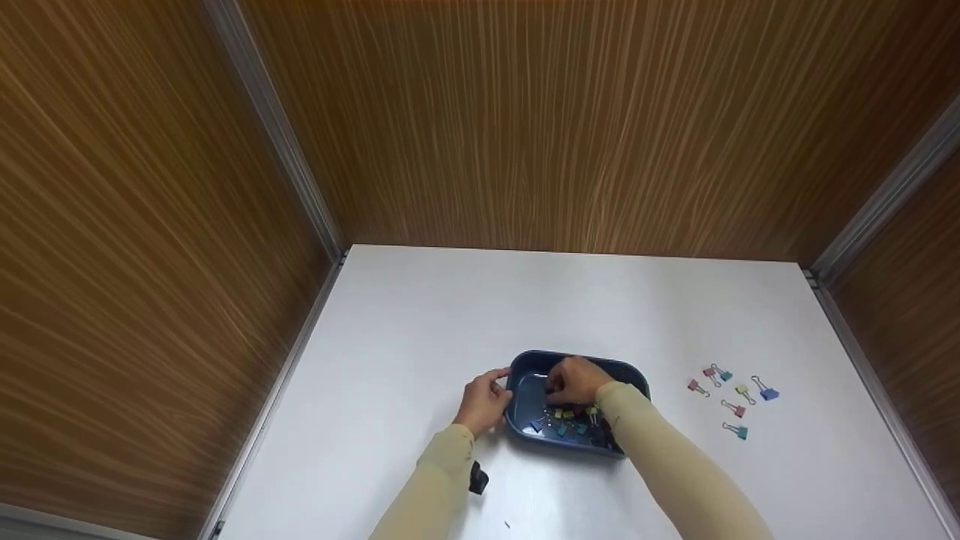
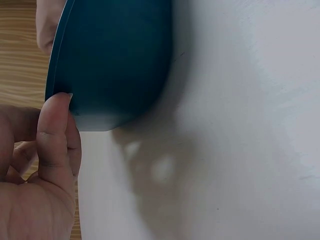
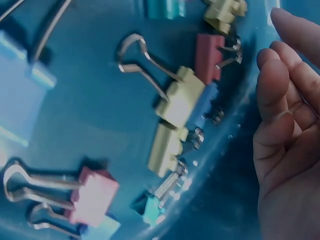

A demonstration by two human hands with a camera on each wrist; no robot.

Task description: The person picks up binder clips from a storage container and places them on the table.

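Note:
A dark blue plastic tray with rounded corners sits on the white table. My left hand pinches its left rim; the left wrist view shows the thumb against the tray wall. My right hand reaches down inside the tray, its fingers loosely bent. In the right wrist view that hand has nothing visible in its fingers. Colored binder clips lie in the tray, among them a yellow binder clip and a pink binder clip. The right forearm hides part of the tray.
Several loose binder clips, including a blue binder clip and a teal binder clip, lie on the table right of the tray. A small black object shows beside the left sleeve. Wood-grain panels enclose the table.

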